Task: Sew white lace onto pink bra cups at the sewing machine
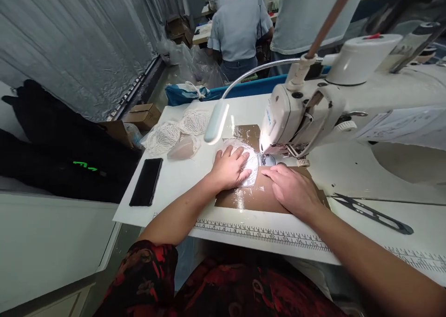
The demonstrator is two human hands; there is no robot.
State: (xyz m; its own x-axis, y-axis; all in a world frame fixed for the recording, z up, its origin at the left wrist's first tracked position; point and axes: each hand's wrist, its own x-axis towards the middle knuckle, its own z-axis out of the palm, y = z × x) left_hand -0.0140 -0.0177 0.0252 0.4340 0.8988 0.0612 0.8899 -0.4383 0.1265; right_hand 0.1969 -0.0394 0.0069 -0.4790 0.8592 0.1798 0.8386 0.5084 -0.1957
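My left hand lies with its fingers spread on a white lace piece, pressing it flat beside the needle area of a white sewing machine. The lace rests partly on brown tape-covered sheeting on the table. My right hand rests on that brown sheeting, just in front of the presser foot, its index finger pointing toward the lace. Nothing shows in its grasp, and its lower fingers are partly hidden. A lit lamp hangs above the lace.
Several white lace cups lie at the table's back left, near a black phone. Black thread snips lie to the right. A printed ruler strip runs along the front edge. A person sits beyond the table.
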